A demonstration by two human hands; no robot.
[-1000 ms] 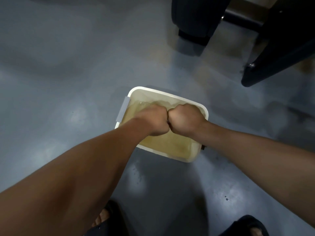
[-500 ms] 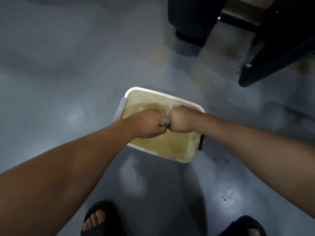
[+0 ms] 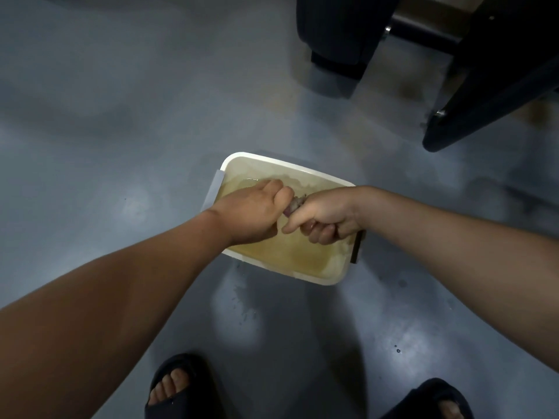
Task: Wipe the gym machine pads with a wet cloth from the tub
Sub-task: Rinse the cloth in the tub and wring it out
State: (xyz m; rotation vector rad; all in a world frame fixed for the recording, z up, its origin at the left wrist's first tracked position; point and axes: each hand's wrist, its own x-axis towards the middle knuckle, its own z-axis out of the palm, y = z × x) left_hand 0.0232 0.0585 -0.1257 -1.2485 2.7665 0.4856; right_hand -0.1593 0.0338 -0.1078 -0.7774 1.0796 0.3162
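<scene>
A white rectangular tub [image 3: 305, 277] sits on the grey floor, part filled with yellowish water. Over it, my left hand [image 3: 251, 214] and my right hand [image 3: 325, 217] both grip a small twisted wet cloth [image 3: 295, 203]. Only a short greyish-pink bit of the cloth shows between the two fists; the rest is hidden inside them. My right hand is rolled so its curled fingers face me.
Black gym machine parts stand at the top right: a dark padded block [image 3: 338, 28] and a slanted black frame leg [image 3: 472, 116]. Water drops lie on the floor near the tub. My feet in dark sandals [image 3: 178, 388] are at the bottom edge.
The two fists have turned against each other and drawn slightly apart, so a bit of the twisted cloth now shows. My right hand has rolled palm-up. The view has tilted down toward my feet.
</scene>
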